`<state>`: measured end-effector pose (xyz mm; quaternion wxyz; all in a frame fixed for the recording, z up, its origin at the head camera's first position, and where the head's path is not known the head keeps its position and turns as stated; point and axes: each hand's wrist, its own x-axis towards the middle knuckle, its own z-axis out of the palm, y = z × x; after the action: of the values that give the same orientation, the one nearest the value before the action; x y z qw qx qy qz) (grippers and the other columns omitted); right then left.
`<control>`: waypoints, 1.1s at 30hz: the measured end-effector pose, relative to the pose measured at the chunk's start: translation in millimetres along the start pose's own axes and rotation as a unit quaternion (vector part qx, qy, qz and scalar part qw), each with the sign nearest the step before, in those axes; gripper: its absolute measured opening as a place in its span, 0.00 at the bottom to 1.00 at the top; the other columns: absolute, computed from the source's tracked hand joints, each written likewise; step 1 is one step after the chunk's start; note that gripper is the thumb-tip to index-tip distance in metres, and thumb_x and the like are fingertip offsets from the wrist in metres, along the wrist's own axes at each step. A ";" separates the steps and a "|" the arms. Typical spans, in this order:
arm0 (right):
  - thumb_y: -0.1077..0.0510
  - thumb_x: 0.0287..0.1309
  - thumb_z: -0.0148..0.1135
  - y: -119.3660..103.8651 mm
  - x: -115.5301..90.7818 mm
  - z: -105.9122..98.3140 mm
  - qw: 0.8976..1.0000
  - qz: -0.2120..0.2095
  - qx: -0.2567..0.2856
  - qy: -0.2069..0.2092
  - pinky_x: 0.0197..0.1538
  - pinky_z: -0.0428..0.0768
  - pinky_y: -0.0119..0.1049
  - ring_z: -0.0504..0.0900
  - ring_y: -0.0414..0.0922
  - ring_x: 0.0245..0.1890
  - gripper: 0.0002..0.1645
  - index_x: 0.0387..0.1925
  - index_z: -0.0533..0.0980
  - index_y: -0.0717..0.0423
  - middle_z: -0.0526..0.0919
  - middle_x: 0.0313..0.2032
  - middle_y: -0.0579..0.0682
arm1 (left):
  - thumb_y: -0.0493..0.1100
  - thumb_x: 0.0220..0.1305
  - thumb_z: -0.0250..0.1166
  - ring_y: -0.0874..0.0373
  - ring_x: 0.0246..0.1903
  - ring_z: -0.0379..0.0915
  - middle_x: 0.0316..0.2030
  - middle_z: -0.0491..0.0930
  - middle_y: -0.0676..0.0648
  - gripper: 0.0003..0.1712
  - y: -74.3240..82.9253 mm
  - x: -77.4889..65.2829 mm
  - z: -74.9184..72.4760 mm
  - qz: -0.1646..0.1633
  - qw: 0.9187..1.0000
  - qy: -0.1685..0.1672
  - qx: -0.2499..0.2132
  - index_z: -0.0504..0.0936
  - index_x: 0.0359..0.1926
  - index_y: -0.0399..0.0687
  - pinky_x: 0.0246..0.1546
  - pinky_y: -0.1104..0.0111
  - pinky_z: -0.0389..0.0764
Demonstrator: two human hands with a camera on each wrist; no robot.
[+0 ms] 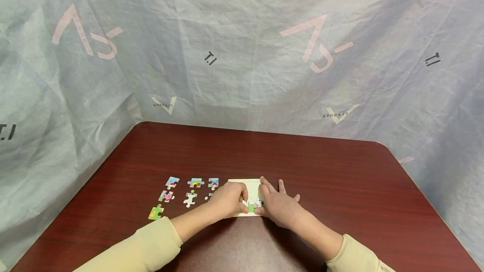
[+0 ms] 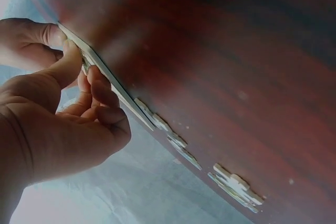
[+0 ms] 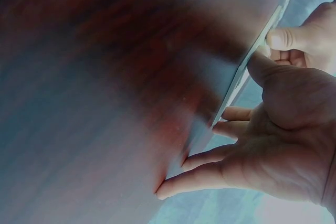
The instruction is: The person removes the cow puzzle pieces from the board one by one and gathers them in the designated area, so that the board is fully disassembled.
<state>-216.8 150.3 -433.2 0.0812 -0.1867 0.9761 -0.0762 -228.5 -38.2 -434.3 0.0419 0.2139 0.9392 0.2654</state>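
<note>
A shallow cream puzzle tray (image 1: 253, 188) lies on the table, its lower part holding green-and-white puzzle pieces (image 1: 252, 208) between the two thumbs. My left hand (image 1: 226, 200) reaches over the tray's left side, and its bent thumb and fingers pinch a puzzle piece (image 2: 85, 65) low against the tray; its picture is mostly hidden. From the right, my right hand (image 1: 281, 208) spreads straight fingers over the tray's right edge and onto the table. The right thumb (image 3: 261, 69) presses at the near edge of the tray, close to the left thumb.
Loose puzzle pieces lie left of the tray, among them a pink one (image 1: 166, 196), a white one (image 1: 190, 198) and a green-yellow one (image 1: 156, 212). One piece (image 1: 209, 197) is partly covered by the left hand. Printed grey cloth (image 1: 245, 53) hangs behind the dark red table (image 1: 321, 158).
</note>
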 end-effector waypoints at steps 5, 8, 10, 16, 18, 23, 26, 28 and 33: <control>0.38 0.62 0.63 0.0 -0.1 0.0 1.000 -0.001 -0.001 -0.003 0.43 0.68 0.81 0.59 0.73 0.70 0.36 0.62 0.64 0.54 0.54 0.77 0.51 | 0.35 0.53 0.78 0.67 0.21 0.66 0.19 0.72 0.57 0.13 -3.3 1.2 -0.1 0.012 0.999 0.012 -0.045 0.79 0.25 0.49 0.25 0.71 0.71; 0.38 0.62 0.63 -0.3 0.0 0.3 1.000 -0.001 -0.004 -0.005 0.43 0.68 0.81 0.58 0.73 0.70 0.37 0.63 0.64 0.54 0.54 0.78 0.51 | 0.33 0.54 0.76 0.67 0.21 0.66 0.19 0.73 0.57 0.12 -5.6 2.6 -0.2 0.019 0.997 0.017 -0.067 0.79 0.24 0.48 0.25 0.72 0.71; 0.38 0.63 0.63 -0.7 0.1 0.3 1.000 -0.001 -0.006 -0.005 0.43 0.68 0.81 0.59 0.73 0.70 0.38 0.63 0.64 0.54 0.54 0.78 0.51 | 0.32 0.55 0.75 0.67 0.21 0.67 0.19 0.74 0.56 0.12 -7.6 3.0 -1.0 0.019 0.996 0.017 -0.084 0.80 0.24 0.48 0.26 0.72 0.71; 0.38 0.62 0.63 -1.1 0.8 0.2 1.000 0.001 -0.005 -0.004 0.43 0.68 0.81 0.59 0.73 0.69 0.35 0.60 0.65 0.54 0.55 0.77 0.51 | 0.31 0.58 0.72 0.64 0.24 0.68 0.21 0.74 0.55 0.11 -15.7 0.6 -7.6 0.014 0.993 0.012 -0.119 0.80 0.25 0.47 0.27 0.70 0.72; 0.38 0.63 0.63 -0.8 0.6 -0.2 1.000 0.002 -0.004 -0.004 0.43 0.68 0.81 0.59 0.73 0.69 0.35 0.60 0.65 0.54 0.55 0.77 0.51 | 0.31 0.60 0.71 0.63 0.24 0.69 0.22 0.74 0.55 0.10 -17.9 -1.4 -10.4 0.013 0.991 0.002 -0.130 0.80 0.26 0.46 0.27 0.70 0.72; 0.39 0.63 0.64 -0.4 -0.2 -0.4 1.000 0.000 -0.003 -0.004 0.43 0.68 0.81 0.59 0.73 0.69 0.34 0.59 0.65 0.54 0.55 0.77 0.52 | 0.32 0.62 0.70 0.62 0.24 0.68 0.22 0.74 0.54 0.09 -23.2 -6.8 -15.4 0.014 0.990 -0.013 -0.138 0.80 0.27 0.46 0.27 0.69 0.71; 0.39 0.63 0.64 -0.7 -0.2 -0.2 1.000 -0.002 -0.002 -0.003 0.42 0.68 0.81 0.60 0.73 0.69 0.33 0.58 0.65 0.54 0.55 0.77 0.52 | 0.32 0.62 0.70 0.62 0.24 0.68 0.22 0.75 0.55 0.09 -27.2 -10.5 -18.1 0.020 0.990 -0.014 -0.140 0.81 0.28 0.46 0.28 0.68 0.71; 0.39 0.63 0.64 -0.7 -0.3 -0.1 1.000 -0.003 -0.002 -0.003 0.43 0.68 0.81 0.60 0.73 0.69 0.33 0.59 0.65 0.54 0.55 0.77 0.52 | 0.32 0.63 0.69 0.61 0.25 0.68 0.23 0.75 0.55 0.09 -30.3 -13.4 -20.3 0.021 0.989 -0.016 -0.144 0.80 0.28 0.46 0.29 0.68 0.71; 0.40 0.64 0.63 -0.3 -1.6 -0.6 1.000 -0.010 0.001 -0.002 0.42 0.68 0.82 0.59 0.74 0.69 0.33 0.59 0.64 0.54 0.54 0.77 0.53 | 0.33 0.63 0.70 0.61 0.26 0.69 0.24 0.75 0.55 0.09 -38.3 -20.3 -25.9 0.011 0.990 -0.015 -0.138 0.80 0.29 0.47 0.30 0.67 0.71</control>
<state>-215.3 150.7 -432.4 0.0828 -0.1965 0.9739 -0.0773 -229.6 -88.6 -432.6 0.0819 0.2204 0.8904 0.3897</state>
